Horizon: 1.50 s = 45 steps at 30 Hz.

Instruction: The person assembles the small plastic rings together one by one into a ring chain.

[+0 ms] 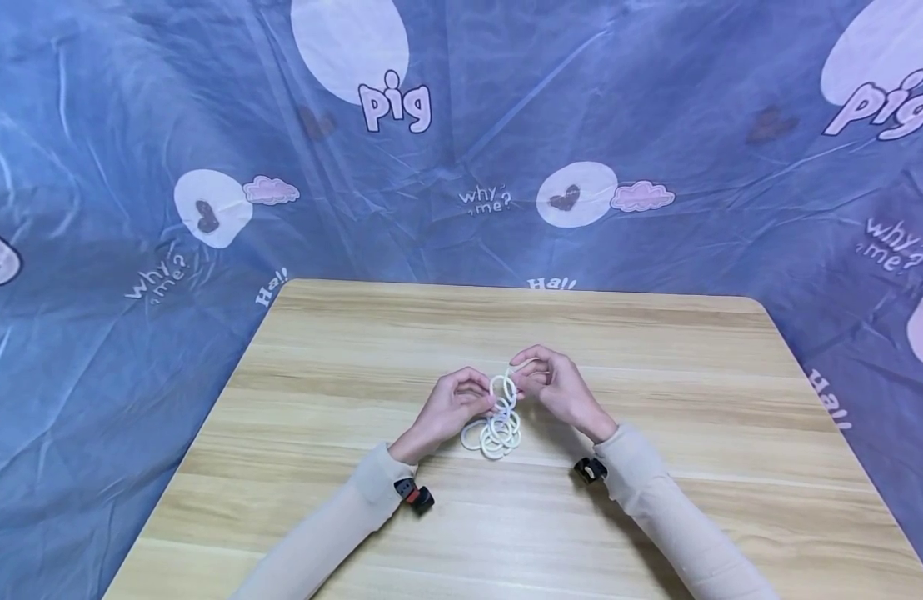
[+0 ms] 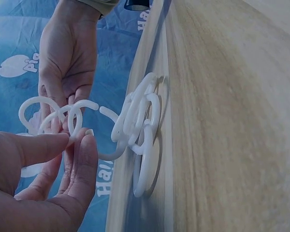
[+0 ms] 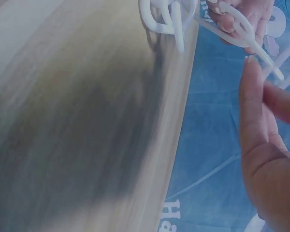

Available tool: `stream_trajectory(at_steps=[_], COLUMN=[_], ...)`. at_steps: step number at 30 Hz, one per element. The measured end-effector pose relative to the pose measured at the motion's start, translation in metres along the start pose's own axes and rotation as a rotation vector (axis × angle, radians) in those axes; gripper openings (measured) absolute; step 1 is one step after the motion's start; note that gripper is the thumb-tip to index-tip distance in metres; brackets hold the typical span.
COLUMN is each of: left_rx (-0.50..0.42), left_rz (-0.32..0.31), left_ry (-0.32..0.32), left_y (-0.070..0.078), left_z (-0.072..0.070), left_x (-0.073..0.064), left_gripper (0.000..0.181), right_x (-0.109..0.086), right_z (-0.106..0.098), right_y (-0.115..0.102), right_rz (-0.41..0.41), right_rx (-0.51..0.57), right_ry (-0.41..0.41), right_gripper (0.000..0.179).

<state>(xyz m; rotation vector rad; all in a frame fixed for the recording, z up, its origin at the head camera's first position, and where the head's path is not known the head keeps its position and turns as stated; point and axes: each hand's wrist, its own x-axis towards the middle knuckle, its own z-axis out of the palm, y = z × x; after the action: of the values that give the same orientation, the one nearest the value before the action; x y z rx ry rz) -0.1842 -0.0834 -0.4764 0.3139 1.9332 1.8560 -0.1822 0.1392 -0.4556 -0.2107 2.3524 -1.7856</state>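
Several white C-shaped plastic rings are linked in a chain; its lower rings (image 1: 493, 454) lie bunched on the wooden table between the hands. My left hand (image 1: 454, 406) pinches one raised ring between thumb and fingertips, just above the bunch. To the right, my right hand (image 1: 562, 390) holds another ring at the chain's upper end. In the left wrist view, a ring gap shows near the bunched rings (image 2: 144, 169). Fingers partly hide the held rings. In the right wrist view, the right hand's ring is blurred and partly cut off, while the other rings (image 3: 179, 29) sit at the top.
The light wooden table (image 1: 341, 350) has rounded far corners. Behind it and at both sides hangs a blue printed cloth (image 1: 446, 125). A small black device is strapped to each wrist, over the beige sleeves (image 1: 319, 533).
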Motion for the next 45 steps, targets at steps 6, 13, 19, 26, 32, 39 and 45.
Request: stream_trajectory(at_steps=[6, 13, 19, 26, 32, 39, 45], left_rx=[0.004, 0.037, 0.041, 0.021, 0.031, -0.006, 0.035], left_rz=[0.014, 0.025, 0.027, 0.008, 0.008, 0.017, 0.045], left_ry=[-0.023, -0.001, 0.004, 0.003, 0.009, -0.022, -0.045], left_y=[0.002, 0.003, 0.002, 0.001, 0.000, 0.005, 0.006], left_z=[0.003, 0.001, -0.002, -0.005, -0.006, -0.004, -0.004], left_x=[0.002, 0.003, 0.002, 0.000, 0.000, -0.001, -0.001], left_gripper=[0.027, 0.026, 0.028, 0.030, 0.029, 0.031, 0.030], right_x=[0.003, 0.002, -0.002, -0.007, -0.010, -0.013, -0.017], right_z=[0.004, -0.003, -0.012, -0.022, -0.025, -0.028, -0.031], right_y=[0.002, -0.004, -0.008, -0.008, -0.012, -0.015, -0.016], right_rz=[-0.049, -0.054, -0.065, -0.074, -0.089, -0.122, -0.142], right_rx=[-0.029, -0.018, -0.038, -0.073, -0.056, -0.070, -0.082], right_ry=[0.057, 0.104, 0.077, 0.051, 0.020, 0.013, 0.021], right_gripper=[0.028, 0.025, 0.026, 0.024, 0.023, 0.023, 0.022])
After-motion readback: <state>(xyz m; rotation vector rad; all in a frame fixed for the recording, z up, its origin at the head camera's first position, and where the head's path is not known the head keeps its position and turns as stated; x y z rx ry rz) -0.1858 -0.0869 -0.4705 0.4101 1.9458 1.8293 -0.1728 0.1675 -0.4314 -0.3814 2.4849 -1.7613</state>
